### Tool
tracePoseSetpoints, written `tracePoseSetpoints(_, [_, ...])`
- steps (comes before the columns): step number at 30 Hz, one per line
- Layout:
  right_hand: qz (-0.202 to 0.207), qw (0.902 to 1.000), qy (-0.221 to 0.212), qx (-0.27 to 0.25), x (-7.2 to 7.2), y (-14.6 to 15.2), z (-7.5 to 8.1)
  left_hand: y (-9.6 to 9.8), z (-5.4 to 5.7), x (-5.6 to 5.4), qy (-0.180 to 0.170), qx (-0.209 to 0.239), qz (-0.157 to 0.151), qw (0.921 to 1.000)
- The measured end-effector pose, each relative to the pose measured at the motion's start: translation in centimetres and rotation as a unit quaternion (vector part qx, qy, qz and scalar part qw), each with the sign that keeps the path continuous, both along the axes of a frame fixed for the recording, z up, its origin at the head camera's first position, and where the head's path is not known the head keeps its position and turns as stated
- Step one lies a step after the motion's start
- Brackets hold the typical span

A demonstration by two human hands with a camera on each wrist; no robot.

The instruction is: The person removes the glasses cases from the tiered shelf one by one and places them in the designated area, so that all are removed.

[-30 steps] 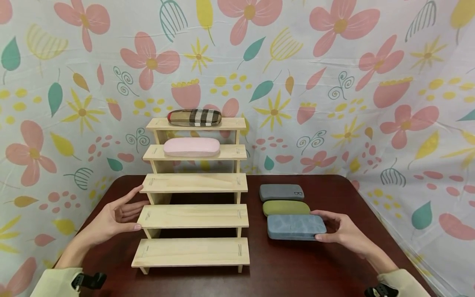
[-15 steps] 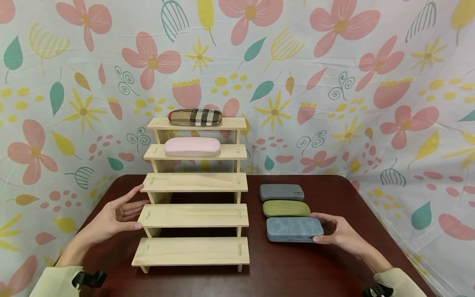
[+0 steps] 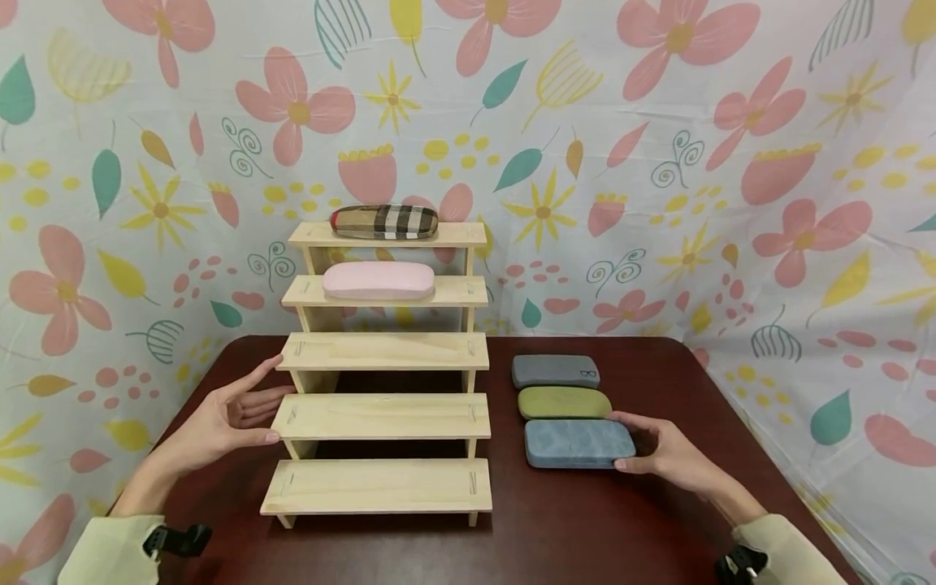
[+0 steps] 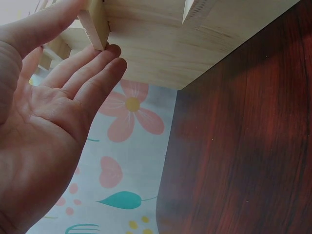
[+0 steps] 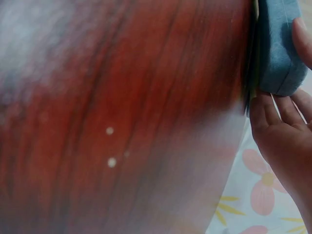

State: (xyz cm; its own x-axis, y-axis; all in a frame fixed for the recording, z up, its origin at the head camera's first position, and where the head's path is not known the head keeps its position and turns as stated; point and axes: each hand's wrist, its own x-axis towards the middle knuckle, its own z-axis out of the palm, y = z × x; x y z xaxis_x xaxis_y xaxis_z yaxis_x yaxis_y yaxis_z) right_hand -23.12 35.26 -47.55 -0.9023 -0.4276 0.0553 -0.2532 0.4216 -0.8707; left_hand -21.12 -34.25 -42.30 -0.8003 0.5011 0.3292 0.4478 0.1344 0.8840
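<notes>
My right hand (image 3: 676, 459) holds the right end of a blue marbled glasses case (image 3: 580, 444), thumb at the near edge and fingers behind. In the right wrist view this blue case (image 5: 280, 46) shows at upper right, between thumb and fingers. Directly behind it lie a green glasses case (image 3: 564, 402) and a grey one (image 3: 554, 371) with a small glasses mark. My left hand (image 3: 219, 422) is at the left side of a stepped wooden rack (image 3: 376, 486), fingers extended, thumb and index tips at two of its shelves. In the left wrist view the fingertips touch a wooden edge (image 4: 97, 29).
A plaid glasses case (image 3: 383, 222) lies on the rack's top shelf, and a pink one (image 3: 378, 280) on the shelf below. The dark red table (image 3: 563, 528) reaches back to a flower-patterned cloth (image 3: 541, 106).
The blue glasses case has shifted slightly left and down beside the green one, my right hand moving with it. My left hand stays at the rack. The head view has tilted slightly.
</notes>
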Motion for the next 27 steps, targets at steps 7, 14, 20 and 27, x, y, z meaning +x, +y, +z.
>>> tracePoseSetpoints(7, [0.002,0.9998,0.016,0.009,-0.28,0.08,-0.36,0.03,0.06,-0.06,-0.002,0.005,-0.005,1.0000])
tracePoseSetpoints(14, [0.001,0.9993,0.029,0.023,-0.55,0.19,-0.71,0.01,-0.02,-0.03,-0.002,0.000,0.003,1.0000])
tracePoseSetpoints(20, [-0.004,0.9988,0.035,0.034,-0.71,0.20,-0.73,-0.06,-0.09,-0.04,-0.008,-0.005,0.007,0.9999])
tracePoseSetpoints(27, [0.001,0.9988,0.036,0.034,-0.67,0.07,-0.55,-0.04,0.00,0.05,-0.008,-0.007,0.010,0.9999])
